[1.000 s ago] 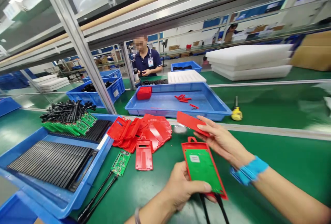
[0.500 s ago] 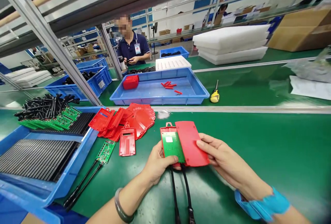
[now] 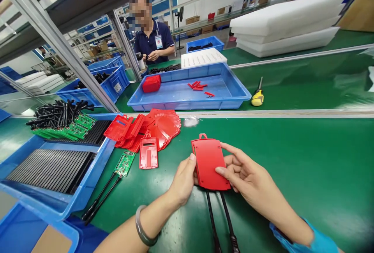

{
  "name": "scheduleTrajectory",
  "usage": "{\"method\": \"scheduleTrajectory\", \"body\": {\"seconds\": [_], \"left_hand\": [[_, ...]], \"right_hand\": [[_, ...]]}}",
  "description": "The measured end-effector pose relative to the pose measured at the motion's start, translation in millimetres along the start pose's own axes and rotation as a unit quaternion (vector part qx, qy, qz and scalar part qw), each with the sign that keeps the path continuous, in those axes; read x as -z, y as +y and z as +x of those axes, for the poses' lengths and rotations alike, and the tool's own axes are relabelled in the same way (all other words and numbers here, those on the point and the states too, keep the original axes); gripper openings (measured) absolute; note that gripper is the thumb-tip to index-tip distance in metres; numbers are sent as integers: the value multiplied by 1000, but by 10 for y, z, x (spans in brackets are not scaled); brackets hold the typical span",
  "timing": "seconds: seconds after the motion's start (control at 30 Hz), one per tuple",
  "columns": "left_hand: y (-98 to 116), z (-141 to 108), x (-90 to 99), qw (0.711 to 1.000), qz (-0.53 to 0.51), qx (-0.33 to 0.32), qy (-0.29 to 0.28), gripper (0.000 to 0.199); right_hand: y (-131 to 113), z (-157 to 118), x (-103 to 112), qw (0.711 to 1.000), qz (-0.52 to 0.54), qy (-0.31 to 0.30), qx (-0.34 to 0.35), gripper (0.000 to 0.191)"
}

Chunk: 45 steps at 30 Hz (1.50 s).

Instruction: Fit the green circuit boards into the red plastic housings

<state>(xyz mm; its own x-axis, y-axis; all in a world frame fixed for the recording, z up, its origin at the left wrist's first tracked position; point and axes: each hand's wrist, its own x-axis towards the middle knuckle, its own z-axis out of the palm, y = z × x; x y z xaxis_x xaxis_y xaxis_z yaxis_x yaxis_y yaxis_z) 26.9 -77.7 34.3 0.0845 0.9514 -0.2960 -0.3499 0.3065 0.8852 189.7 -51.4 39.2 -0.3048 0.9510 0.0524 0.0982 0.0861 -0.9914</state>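
Between my hands is a red plastic case [image 3: 209,165], its back cover lying over the lower shell and hiding the circuit board inside. Two black cables [image 3: 212,220] run out of its bottom end towards me. My left hand [image 3: 184,179] grips the left edge, thumb along the side. On the right edge, my right hand [image 3: 245,173] holds the cover with its thumb on top and fingers at the side. To the left lie a single red shell [image 3: 148,153] and a green circuit board [image 3: 124,163] with two black leads.
A pile of red case parts [image 3: 163,126] lies by the bench divider. At left, a blue tray [image 3: 102,159] holds black strips and boards with cables. Beyond the divider are a shallow blue bin [image 3: 187,103], a yellow screwdriver [image 3: 257,98], white foam sheets [image 3: 286,23] and a co-worker [image 3: 154,38].
The red cover has moved left onto the shell, covering the green board that was exposed. My left thumb has shifted from the board to the case's side. The view has turned slightly.
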Motion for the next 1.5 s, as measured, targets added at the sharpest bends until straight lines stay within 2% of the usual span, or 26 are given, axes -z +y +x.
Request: {"method": "scheduleTrajectory", "body": {"seconds": [0.1,0.2,0.3,0.43,0.63,0.83,0.93,1.03,1.1,1.17,1.2,1.27,1.37,1.43,1.5], "left_hand": [[-37,8,24,1000,15,-10,-4,74],[-64,11,55,996,61,-57,-13,63],[-61,-3,74,984,130,-116,-24,52],[-18,-45,64,968,205,-140,-28,49],[46,-112,21,947,280,-155,-37,47],[76,-115,31,924,340,-160,-70,46],[136,-93,101,876,396,-270,-53,47],[215,-73,180,785,458,-409,-82,57],[254,-63,200,721,496,-468,-126,49],[270,-55,182,686,493,-509,-166,32],[269,-52,162,683,477,-521,-186,25],[255,-51,111,694,430,-536,-216,17],[224,-73,48,734,371,-530,-206,18],[207,-102,38,772,344,-506,-171,19],[201,-132,56,810,322,-473,-128,21]], "right_hand": [[0,-6,-4,1000,-12,15,4,58],[5,-6,-11,1000,-7,15,-1,57],[32,-3,-12,1000,14,15,-19,60],[47,22,20,998,42,28,-28,58],[-51,77,61,994,49,-91,-36,39],[-92,64,61,986,129,-73,-71,41],[-114,73,103,964,212,-72,-144,40],[-129,94,123,927,298,-70,-217,34],[-109,96,97,908,341,-65,-235,30],[-61,78,34,897,362,-69,-244,30],[-30,62,-8,892,370,-74,-251,30],[29,20,-96,877,387,-85,-270,31],[64,-33,-192,868,390,-85,-295,37],[40,-41,-197,898,320,-101,-284,45],[-6,-26,-147,949,196,-116,-217,56]]}}
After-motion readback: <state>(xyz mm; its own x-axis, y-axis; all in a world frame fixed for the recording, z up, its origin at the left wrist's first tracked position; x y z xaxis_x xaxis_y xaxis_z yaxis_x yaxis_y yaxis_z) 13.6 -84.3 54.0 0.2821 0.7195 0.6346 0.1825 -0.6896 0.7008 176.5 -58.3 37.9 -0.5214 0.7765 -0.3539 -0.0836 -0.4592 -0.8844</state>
